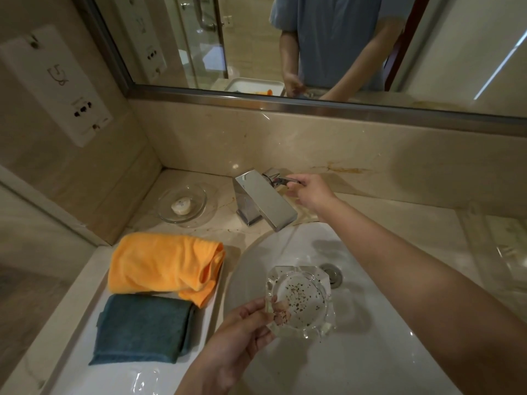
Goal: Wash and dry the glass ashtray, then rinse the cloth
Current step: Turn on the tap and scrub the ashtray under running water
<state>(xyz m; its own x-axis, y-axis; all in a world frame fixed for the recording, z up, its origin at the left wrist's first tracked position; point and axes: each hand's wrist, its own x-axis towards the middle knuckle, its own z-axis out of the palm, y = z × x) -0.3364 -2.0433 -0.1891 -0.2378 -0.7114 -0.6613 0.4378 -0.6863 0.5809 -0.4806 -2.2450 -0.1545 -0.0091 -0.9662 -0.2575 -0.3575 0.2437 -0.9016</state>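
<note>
Fingers of the left hand (pixel 242 334) pinch the near-left corner of the glass ashtray (pixel 299 300), thumb on the rim, the other fingers showing through the glass from below. Ashtray is held over the sink (pixel 370 352), clear of the basin, roughly level, open side up. Dark specks of ash are scattered across its floor; no water is visible on it.

Fingers of the right hand (pixel 310 192) are curled around the thin lever of the faucet (pixel 265 198), well beyond the ashtray and up-right of the left fingers. No stream shows at the spout, so washing has likely not begun (judgement: tap about to be opened).

Handling notes on the ashtray:
- Thick moulded glass, faceted corners, notched rim. Probably heavy for its size, fully rigid.
- Brittle: a drop into the ceramic basin could chip either one.
- Will turn slippery once wet. A one-corner pinch looks marginal for that; better to span two opposite flat sides with thumb and fingers, or cup it from beneath.
- Notches give some purchase on the rim.

Left of the left fingers, on a white tray (pixel 85 295) on the desk: an orange cloth (pixel 162 266), loosely rolled, and nearer the viewer a folded blue-grey cloth (pixel 142 326). Both look dry. Which one is meant for drying I cannot tell.

Beyond the cloths, left of the faucet, a clear glass dish (pixel 171 212) holds a small round soap (pixel 181 208). Drain (pixel 332 273) sits just right of the ashtray, apparently open.
</note>
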